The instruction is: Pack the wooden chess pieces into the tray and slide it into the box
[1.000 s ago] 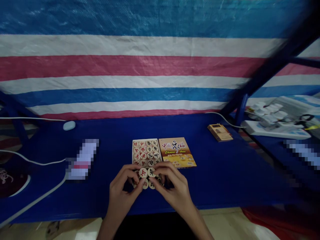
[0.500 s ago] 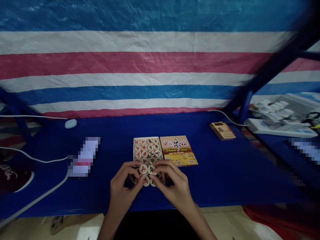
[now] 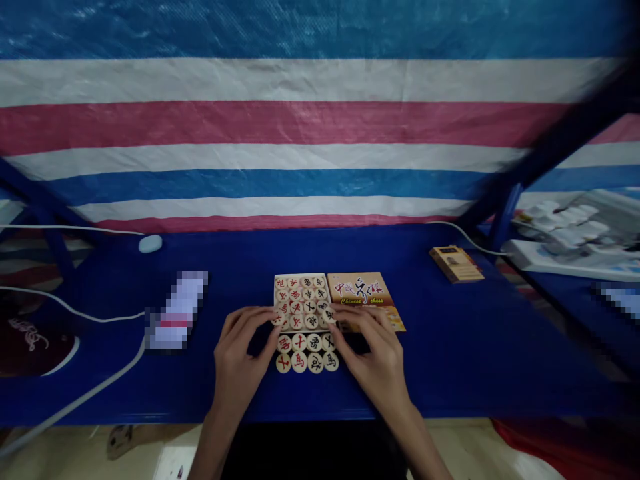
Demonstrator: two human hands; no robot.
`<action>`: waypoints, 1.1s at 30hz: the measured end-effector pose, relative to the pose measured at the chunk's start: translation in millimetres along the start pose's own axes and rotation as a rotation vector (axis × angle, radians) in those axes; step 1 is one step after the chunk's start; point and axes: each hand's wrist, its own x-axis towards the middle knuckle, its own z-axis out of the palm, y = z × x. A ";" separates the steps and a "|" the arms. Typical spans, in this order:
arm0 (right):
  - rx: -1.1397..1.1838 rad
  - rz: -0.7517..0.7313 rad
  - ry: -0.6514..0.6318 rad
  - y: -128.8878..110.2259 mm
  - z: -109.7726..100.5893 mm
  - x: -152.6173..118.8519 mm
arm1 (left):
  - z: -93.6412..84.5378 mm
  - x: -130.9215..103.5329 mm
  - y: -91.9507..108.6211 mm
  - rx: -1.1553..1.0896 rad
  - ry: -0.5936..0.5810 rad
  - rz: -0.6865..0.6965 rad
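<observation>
My left hand [image 3: 245, 350] pinches a round xiangqi piece [image 3: 279, 317] with a red mark, at the front left corner of the open box [image 3: 275, 288]. At the opposite front corner, my right hand [image 3: 375, 350] pinches another xiangqi piece [image 3: 329, 314] with a black mark. Rows of red and black pieces [image 3: 296, 307] fill the box, characters facing up. In front of it, between my hands, two more rows of pieces [image 3: 299, 362] lie on the blue table [image 3: 440, 373]; my right fingers partly hide one. The printed "Chinese chess" lid [image 3: 357, 283] lies right of the box, partly under my right hand.
A phone [image 3: 180, 310] with a cable lies to the left, with a small pale blue case [image 3: 151, 244] behind it. A tan cardboard packet [image 3: 456, 264] is at the back right. Beyond the table's right side is a white power strip [image 3: 555, 260]. A striped sheet [image 3: 300, 120] hangs behind.
My hands have moved apart, each carrying its piece from the middle to a front corner of the box. The two rows on the table are now uncovered. The view shifted slightly.
</observation>
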 end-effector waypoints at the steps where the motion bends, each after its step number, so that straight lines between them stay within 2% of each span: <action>1: -0.009 -0.002 0.000 0.3 0.7 -0.7 | 1.0 -0.5 -0.3 0.009 -0.003 0.010; 10: -0.104 -0.038 -0.036 2.4 3.3 -2.9 | 3.1 2.1 -3.2 0.031 -0.084 0.024; 16: -0.123 -0.077 -0.154 -2.2 2.2 -4.6 | 3.1 1.7 -3.1 0.023 -0.090 0.032; 33: -0.052 -0.049 -0.127 -1.6 3.2 -3.4 | 3.1 0.7 -3.6 0.024 -0.098 0.031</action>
